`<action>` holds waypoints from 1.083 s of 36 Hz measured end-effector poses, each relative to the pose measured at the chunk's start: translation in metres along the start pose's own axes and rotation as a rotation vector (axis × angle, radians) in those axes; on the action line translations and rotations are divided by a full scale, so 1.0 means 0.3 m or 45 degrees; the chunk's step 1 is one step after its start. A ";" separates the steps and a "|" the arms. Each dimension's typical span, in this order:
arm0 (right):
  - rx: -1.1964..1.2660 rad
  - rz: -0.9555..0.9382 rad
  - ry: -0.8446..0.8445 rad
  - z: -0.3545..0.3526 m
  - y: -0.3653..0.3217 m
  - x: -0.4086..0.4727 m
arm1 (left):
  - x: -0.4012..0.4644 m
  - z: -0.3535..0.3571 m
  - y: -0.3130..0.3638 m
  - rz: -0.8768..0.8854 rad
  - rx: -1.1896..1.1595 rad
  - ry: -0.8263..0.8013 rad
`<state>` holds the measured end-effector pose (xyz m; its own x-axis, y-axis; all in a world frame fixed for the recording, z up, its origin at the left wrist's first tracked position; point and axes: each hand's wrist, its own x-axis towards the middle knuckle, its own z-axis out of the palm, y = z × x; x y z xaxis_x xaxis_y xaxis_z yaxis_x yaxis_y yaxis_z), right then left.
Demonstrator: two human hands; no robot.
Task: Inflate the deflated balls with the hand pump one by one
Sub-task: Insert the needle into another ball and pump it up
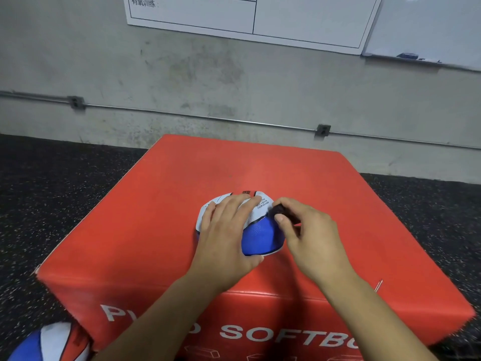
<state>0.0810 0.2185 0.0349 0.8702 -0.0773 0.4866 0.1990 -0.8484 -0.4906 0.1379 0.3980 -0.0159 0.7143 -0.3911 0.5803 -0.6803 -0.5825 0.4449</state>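
Observation:
A flattened ball [259, 237] in white, blue and red lies near the middle of the red soft box [161, 204]. My left hand [226, 230] lies flat on the ball's left half with straight fingers pressing it down. My right hand [307, 230] is at the ball's right edge and pinches a small black part of the hand pump [279, 211] between thumb and fingers, against the ball's upper right. The rest of the pump is hidden behind my right hand.
A second ball [52, 342] in blue, white and red sits on the dark speckled floor at the box's lower left corner. A concrete wall with a conduit pipe [197, 117] and whiteboards [286, 16] stands behind the box.

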 end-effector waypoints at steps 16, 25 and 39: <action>-0.066 0.048 -0.080 0.065 0.036 0.026 | 0.007 0.015 -0.001 0.015 0.040 -0.002; 0.004 0.171 -0.086 0.083 0.085 0.001 | 0.023 0.033 0.034 0.035 0.034 -0.024; 0.279 0.481 0.111 -0.073 0.322 -0.018 | 0.059 0.082 0.065 0.049 0.116 -0.092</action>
<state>0.0857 0.1256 0.0006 0.8607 -0.4123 0.2985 -0.0263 -0.6218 -0.7828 0.1412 0.3624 -0.0138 0.7001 -0.4627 0.5439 -0.6922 -0.6270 0.3575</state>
